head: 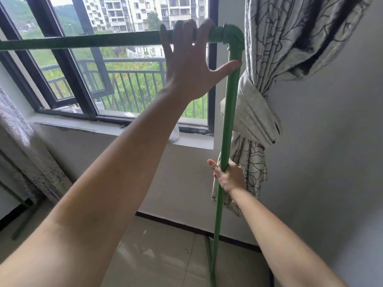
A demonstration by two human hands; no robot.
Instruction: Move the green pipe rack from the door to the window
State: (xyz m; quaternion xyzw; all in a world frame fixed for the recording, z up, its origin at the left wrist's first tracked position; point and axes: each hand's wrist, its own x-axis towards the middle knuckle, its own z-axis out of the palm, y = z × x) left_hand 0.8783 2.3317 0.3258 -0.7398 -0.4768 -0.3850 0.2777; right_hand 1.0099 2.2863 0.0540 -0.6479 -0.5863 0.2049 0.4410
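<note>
A tied curtain (255, 112) hangs beside the green pipe rack (230, 112), perhaps touching. Left grip (186, 67) lies spread on its top bar; right grip (228, 177) clamps its upright.

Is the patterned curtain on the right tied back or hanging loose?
Tied back: a fabric band cinches the curtain into a bundle behind the green pipe rack.

Green pipe rack (228, 112) upright at window (211, 96). Level top bar under left fingers (187, 27), elbow joint just beside. Vertical post within right fingers (213, 164).
</note>
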